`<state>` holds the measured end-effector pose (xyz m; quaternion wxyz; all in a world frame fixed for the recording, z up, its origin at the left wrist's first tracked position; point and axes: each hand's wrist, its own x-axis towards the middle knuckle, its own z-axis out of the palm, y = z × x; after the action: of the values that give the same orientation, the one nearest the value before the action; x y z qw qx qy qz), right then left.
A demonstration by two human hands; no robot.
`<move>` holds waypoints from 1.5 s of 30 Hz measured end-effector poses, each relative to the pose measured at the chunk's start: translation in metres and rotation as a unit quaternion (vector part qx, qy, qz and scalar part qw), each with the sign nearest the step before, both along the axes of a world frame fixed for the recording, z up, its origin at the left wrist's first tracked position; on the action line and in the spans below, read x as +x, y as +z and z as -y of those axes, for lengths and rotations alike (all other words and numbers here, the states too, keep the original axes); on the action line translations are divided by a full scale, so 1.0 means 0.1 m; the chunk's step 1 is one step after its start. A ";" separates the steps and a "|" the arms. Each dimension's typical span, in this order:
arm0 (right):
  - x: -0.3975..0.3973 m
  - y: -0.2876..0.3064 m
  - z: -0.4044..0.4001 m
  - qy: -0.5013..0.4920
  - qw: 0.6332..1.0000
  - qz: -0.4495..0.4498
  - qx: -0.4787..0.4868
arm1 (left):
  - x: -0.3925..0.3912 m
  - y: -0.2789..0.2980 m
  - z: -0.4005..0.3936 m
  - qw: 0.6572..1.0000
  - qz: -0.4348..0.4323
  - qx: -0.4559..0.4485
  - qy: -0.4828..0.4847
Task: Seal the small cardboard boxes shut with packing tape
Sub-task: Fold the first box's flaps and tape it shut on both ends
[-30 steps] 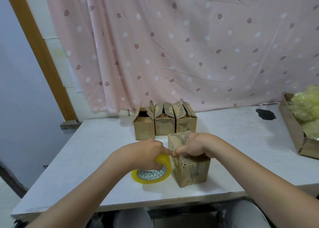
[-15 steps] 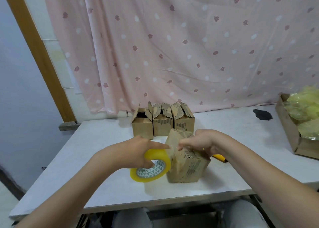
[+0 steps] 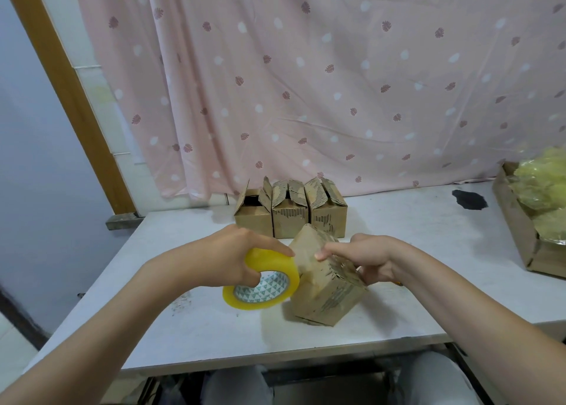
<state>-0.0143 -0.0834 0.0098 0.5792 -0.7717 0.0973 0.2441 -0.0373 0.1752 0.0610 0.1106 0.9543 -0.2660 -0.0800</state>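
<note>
A small closed cardboard box [image 3: 324, 294] stands tilted on one lower edge near the front of the white table [image 3: 413, 245]. My right hand [image 3: 367, 257] grips its upper right part, fingers over the top. My left hand [image 3: 232, 251] grips a yellow roll of packing tape [image 3: 263, 279], held right against the box's left face. Behind them three small boxes [image 3: 289, 214] stand in a row with their flaps up.
A larger open cardboard tray [image 3: 526, 239] with crumpled yellowish plastic sits at the table's right edge. A dark patch [image 3: 468, 199] marks the table at the back right. A pink patterned curtain hangs behind. My knees show under the front edge.
The box has been tipped up from flat onto its lower edge. My left hand has lifted the tape roll off the table and up along the box's left side.
</note>
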 end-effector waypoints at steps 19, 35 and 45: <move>-0.05 -0.08 0.05 -0.012 0.998 -0.011 0.061 | 0.03 -0.04 -0.07 0.997 -0.042 0.062 -0.013; -0.01 0.17 0.18 0.049 0.986 0.041 -0.155 | 0.03 -0.03 0.09 0.995 -0.033 0.087 -0.028; -0.13 0.36 0.10 0.070 0.971 0.056 -0.223 | 0.21 0.07 0.49 0.991 0.015 0.108 -0.083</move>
<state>-0.0273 -0.0935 0.0460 0.3786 -0.8986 0.0623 0.2129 -0.0168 0.1264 0.0684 -0.0038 0.9364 -0.3356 -0.1023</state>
